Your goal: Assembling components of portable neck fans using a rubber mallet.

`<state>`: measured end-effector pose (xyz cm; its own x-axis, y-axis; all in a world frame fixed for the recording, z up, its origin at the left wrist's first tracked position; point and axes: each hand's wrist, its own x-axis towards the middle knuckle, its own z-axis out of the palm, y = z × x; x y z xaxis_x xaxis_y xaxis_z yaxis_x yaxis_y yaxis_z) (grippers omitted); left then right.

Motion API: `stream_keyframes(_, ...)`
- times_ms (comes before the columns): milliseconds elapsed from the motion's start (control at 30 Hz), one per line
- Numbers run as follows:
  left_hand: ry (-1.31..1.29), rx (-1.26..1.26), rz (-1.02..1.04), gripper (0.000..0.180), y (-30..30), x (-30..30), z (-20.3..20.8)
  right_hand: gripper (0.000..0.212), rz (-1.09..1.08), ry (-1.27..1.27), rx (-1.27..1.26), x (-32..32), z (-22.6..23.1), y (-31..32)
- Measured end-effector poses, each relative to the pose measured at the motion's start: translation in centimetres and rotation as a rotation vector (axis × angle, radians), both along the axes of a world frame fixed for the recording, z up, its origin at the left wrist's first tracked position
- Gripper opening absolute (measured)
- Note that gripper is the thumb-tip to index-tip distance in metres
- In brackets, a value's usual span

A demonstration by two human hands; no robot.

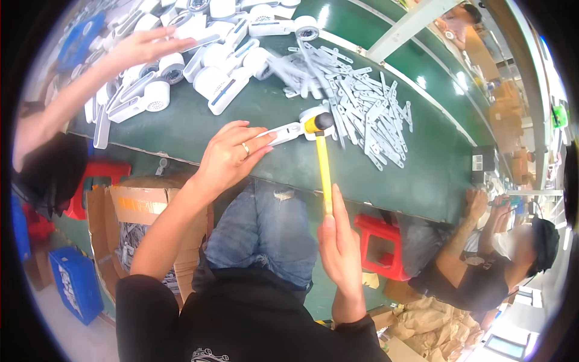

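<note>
My left hand [228,155], wearing a ring, grips the long handle of a white plastic housing [287,133] with a round end, at the near edge of the green table. My right hand [339,247] is closed around the yellow handle of a small mallet [324,166]. The mallet's yellow and black head is over the housing's round end; whether they touch I cannot tell. Just beyond lies a loose pile of thin grey plastic strips [371,114], some blurred at its left. A heap of similar white housings [226,87] covers the table's far left.
A co-worker's hand [154,45] reaches over the heap from the left. Another person [476,265] sits at the right. Below the table edge are an open cardboard box [145,205], a blue crate [75,283] and red stools [381,247]. A white metal frame [410,30] rises behind.
</note>
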<state>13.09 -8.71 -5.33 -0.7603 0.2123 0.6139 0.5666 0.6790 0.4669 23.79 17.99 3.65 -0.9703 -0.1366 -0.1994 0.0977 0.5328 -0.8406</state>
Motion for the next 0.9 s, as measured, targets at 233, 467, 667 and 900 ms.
stream_keyframes(233,0.005,0.074,-0.024,0.035,0.1,-0.2,-0.3,0.057,0.013,0.216,-0.004,0.2,0.2,-0.7)
stream_keyframes(467,0.008,0.080,-0.026,0.034,-0.2,-0.2,-0.3,0.055,0.028,0.150,-0.023,0.1,1.4,-0.5)
stream_keyframes(667,0.019,0.100,-0.032,0.033,-0.1,-0.2,-0.5,0.056,-0.004,0.143,-0.017,1.1,1.8,-0.8)
stream_keyframes(900,0.010,0.102,-0.033,0.033,-0.1,-0.3,-0.2,0.057,0.019,0.034,0.221,-0.9,-1.4,-2.4)
